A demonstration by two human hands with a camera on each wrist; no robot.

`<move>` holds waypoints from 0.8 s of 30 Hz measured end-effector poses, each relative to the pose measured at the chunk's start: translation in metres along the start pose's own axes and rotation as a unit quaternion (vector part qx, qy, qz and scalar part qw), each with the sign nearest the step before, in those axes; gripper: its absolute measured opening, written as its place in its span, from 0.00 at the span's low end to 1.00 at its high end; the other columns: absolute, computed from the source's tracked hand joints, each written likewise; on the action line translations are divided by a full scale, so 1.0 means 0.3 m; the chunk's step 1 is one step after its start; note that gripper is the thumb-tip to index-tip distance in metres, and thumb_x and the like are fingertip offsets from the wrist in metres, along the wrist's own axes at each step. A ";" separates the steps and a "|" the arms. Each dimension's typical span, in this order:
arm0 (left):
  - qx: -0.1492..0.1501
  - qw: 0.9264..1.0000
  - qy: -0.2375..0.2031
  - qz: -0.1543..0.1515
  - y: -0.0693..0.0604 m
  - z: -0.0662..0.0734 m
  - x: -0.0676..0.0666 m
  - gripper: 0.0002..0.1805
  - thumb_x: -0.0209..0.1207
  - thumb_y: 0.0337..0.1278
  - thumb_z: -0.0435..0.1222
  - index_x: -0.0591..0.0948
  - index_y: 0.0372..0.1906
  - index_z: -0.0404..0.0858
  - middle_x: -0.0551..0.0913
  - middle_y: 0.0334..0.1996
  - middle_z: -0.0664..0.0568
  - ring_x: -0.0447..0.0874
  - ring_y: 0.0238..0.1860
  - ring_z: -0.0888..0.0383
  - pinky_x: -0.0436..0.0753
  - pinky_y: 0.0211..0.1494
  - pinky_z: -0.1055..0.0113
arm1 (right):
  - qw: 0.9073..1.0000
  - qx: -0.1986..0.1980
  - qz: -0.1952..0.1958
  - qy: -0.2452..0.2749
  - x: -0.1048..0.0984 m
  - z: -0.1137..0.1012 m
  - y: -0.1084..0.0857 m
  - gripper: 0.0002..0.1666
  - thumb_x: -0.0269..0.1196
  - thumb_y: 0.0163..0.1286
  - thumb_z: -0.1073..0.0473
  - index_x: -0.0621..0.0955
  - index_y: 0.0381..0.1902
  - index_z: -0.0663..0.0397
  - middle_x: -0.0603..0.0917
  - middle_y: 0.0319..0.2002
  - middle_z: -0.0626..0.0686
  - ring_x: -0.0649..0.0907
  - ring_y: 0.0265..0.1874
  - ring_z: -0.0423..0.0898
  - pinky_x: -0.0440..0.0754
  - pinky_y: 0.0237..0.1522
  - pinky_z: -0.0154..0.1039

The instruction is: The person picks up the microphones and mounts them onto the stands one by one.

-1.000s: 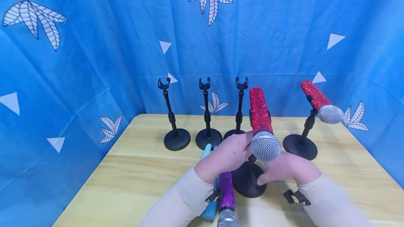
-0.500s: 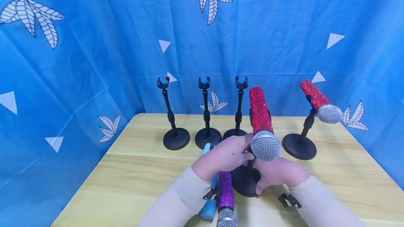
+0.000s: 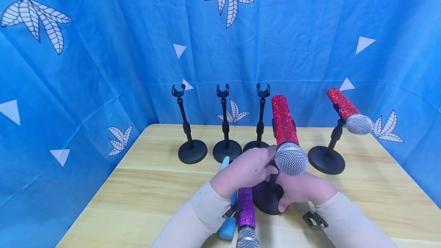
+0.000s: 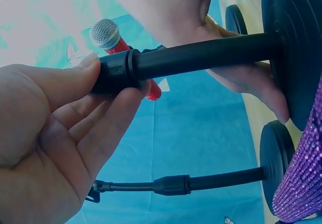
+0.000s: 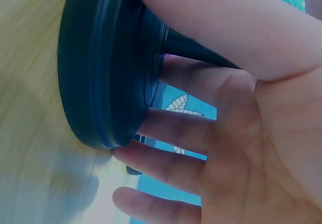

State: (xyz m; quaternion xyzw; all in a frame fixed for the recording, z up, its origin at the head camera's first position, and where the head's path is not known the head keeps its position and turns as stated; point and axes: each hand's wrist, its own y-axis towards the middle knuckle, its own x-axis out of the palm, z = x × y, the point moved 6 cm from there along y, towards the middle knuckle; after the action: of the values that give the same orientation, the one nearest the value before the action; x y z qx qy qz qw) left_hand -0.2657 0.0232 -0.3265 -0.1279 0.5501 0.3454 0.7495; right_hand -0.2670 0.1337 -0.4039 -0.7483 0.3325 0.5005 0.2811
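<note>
A red glitter microphone with a silver mesh head sits in the holder of a black microphone stand. Its head tilts toward me. My left hand pinches the stand's collar between thumb and fingers, just below the holder. Lower down, my right hand grips the round base, thumb on one side and fingers against the other. Right beside the base lies a purple glitter microphone, close under my left wrist. A light-blue thing, partly hidden by my left forearm, lies left of it.
Three black stands with bare holders, a left one, a middle one and a right one, line the table's back. Another red microphone rests on a stand at right. Blue curtains surround the table.
My right hand has moved left and now grips the stand's base, where earlier its thumb was just at the edge. The base has shifted slightly left. My left hand keeps its hold.
</note>
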 end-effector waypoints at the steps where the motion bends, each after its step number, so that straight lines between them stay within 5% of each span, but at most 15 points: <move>1: -0.002 1.000 0.003 0.004 -0.001 0.000 0.001 0.18 0.64 0.68 0.39 0.72 0.56 0.46 0.83 0.40 0.61 0.80 0.41 0.71 0.79 0.47 0.78 | 1.000 0.001 -0.001 -0.001 0.002 0.002 0.001 0.53 0.85 0.35 0.47 0.77 0.59 0.64 0.80 0.53 0.54 0.77 0.53 0.52 0.72 0.62 0.56; 9: -0.026 0.998 0.033 0.036 -0.002 0.006 0.005 0.15 0.64 0.69 0.41 0.77 0.56 0.46 0.83 0.46 0.59 0.82 0.46 0.67 0.79 0.45 0.77 | 0.998 0.032 -0.020 0.046 0.008 0.013 -0.001 0.42 0.85 0.37 0.52 0.81 0.50 0.64 0.82 0.47 0.55 0.80 0.50 0.56 0.75 0.58 0.59; 19: -0.033 0.999 0.006 -0.021 -0.012 -0.006 0.013 0.13 0.58 0.73 0.36 0.80 0.58 0.46 0.83 0.49 0.59 0.82 0.51 0.66 0.79 0.55 0.72 | 0.994 0.068 -0.031 0.080 0.010 0.027 -0.014 0.47 0.84 0.40 0.53 0.77 0.57 0.65 0.82 0.55 0.61 0.80 0.56 0.61 0.76 0.58 0.61; 24: -0.046 0.999 0.011 -0.016 -0.003 -0.011 0.014 0.11 0.60 0.71 0.36 0.82 0.54 0.47 0.84 0.44 0.61 0.82 0.46 0.67 0.80 0.49 0.74 | 0.992 0.075 -0.037 0.093 0.009 0.027 -0.016 0.49 0.84 0.41 0.53 0.76 0.59 0.65 0.81 0.57 0.61 0.79 0.57 0.61 0.75 0.60 0.61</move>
State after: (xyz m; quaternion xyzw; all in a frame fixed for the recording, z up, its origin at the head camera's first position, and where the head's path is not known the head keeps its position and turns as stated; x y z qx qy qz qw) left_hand -0.2667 0.0222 -0.3315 -0.1745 0.5401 0.3569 0.7420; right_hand -0.2671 0.1421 -0.4088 -0.7801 0.3660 0.3919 0.3223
